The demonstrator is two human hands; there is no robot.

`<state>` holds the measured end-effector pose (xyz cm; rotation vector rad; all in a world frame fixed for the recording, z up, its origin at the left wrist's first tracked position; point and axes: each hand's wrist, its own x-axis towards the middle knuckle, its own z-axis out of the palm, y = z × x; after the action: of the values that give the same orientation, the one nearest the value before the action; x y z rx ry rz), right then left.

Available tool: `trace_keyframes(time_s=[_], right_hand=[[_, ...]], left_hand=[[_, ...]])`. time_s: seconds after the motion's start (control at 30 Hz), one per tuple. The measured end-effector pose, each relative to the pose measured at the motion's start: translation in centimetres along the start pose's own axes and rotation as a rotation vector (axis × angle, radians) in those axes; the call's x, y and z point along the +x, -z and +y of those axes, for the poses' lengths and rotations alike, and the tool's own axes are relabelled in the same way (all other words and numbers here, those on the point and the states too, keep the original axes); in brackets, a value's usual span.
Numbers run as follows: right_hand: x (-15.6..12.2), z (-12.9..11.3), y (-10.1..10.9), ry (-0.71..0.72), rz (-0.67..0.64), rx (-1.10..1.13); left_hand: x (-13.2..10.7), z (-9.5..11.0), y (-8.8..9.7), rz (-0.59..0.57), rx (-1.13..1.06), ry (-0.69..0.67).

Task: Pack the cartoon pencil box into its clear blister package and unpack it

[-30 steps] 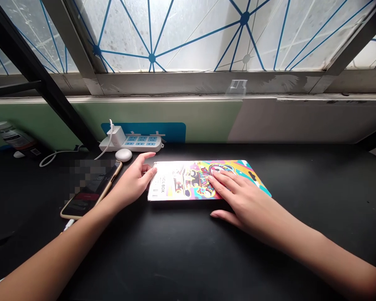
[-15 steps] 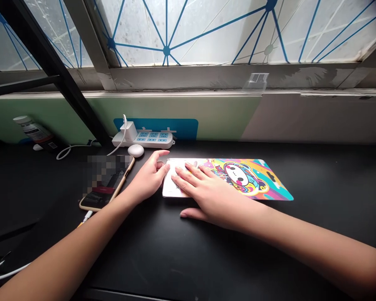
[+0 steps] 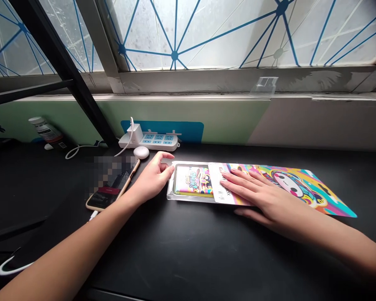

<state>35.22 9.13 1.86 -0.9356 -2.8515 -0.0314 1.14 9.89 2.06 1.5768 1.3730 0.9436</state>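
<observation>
The left hand [image 3: 153,177] is at the left end of a shallow, clear plastic tray [image 3: 188,198], thumb tip against the tray's edge and forefinger stretched out above, apart from the thumb; whether the curled fingers behind pinch the tray, I cannot tell. Just right of that thumb, inside the tray, lies a rectangular packet printed in white, pink and yellow [image 3: 192,180], its right part hidden. The right hand [image 3: 263,194] lies flat, palm down, on a long, thin, glossy card with a bright cartoon figure [image 3: 290,182], its fingers stretched out and slightly parted, its thumb spread toward the near side. Around those fingertips the card's white end overlaps the tray; its coloured end reaches out beyond the hand to the right. Left of the left wrist lies a dark-screened phone in a beige case [image 3: 108,194]. Beyond the left hand's knuckles sit a small, white, rounded object [image 3: 141,152] and, farther back, a long white power strip with pale blue sockets [image 3: 156,143]
</observation>
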Motion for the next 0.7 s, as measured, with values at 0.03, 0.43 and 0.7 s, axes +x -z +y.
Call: trace_keyframes(time_s=[0.03, 0.43, 0.7], right_hand=[[-1.0, 0.7, -0.1, -0.012, 0.009, -0.002], [-6.1, 3.7, -1.1, -0.068, 0.128, -0.081], [-5.6, 2.9, -0.5, -0.064, 0.174, -0.131]], left_hand=[[0.1, 0.0, 0.2, 0.008, 0.020, 0.001], [0.7, 0.1, 3.9, 0.179, 0.655, 0.019], [-0.4, 0.9, 1.1, 0.237, 0.870, -0.451]])
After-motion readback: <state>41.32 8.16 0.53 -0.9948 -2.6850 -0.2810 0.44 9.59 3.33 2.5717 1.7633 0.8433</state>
